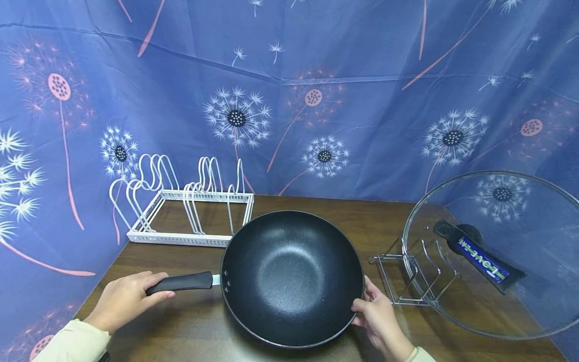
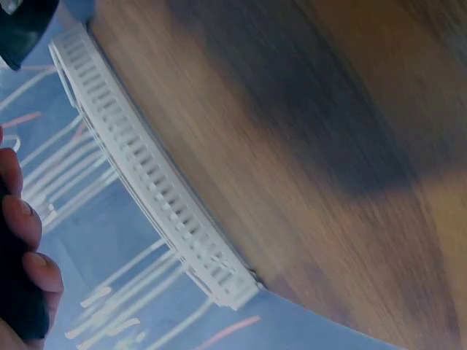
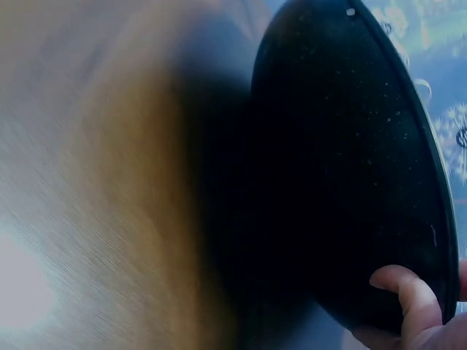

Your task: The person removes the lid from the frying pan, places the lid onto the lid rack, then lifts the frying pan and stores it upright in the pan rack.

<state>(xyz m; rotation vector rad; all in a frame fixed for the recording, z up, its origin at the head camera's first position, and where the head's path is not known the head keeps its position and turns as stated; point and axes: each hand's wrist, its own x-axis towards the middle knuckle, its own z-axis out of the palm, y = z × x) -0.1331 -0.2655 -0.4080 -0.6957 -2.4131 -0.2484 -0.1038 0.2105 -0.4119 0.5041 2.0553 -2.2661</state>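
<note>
A black wok [image 1: 289, 276] is held up over the wooden table, its hollow side facing the head camera. My left hand [image 1: 128, 296] grips the end of its black handle [image 1: 181, 282]; in the left wrist view the fingers [image 2: 25, 219] curl round that handle. At the wok's right rim, my right hand [image 1: 375, 317] pinches the edge, thumb on the inner side. From the right wrist view the wok's dark underside [image 3: 350, 168] shows, with a curled finger [image 3: 408, 288] against it.
A white rack [image 1: 181, 239] with upright loops stands at the back left, partly behind the wok. On the right, a small metal wire rack [image 1: 407, 301] holds a large glass lid [image 1: 475, 317] with a black handle [image 1: 484, 256]. A blue dandelion-print cloth [image 1: 280, 115] hangs behind the table.
</note>
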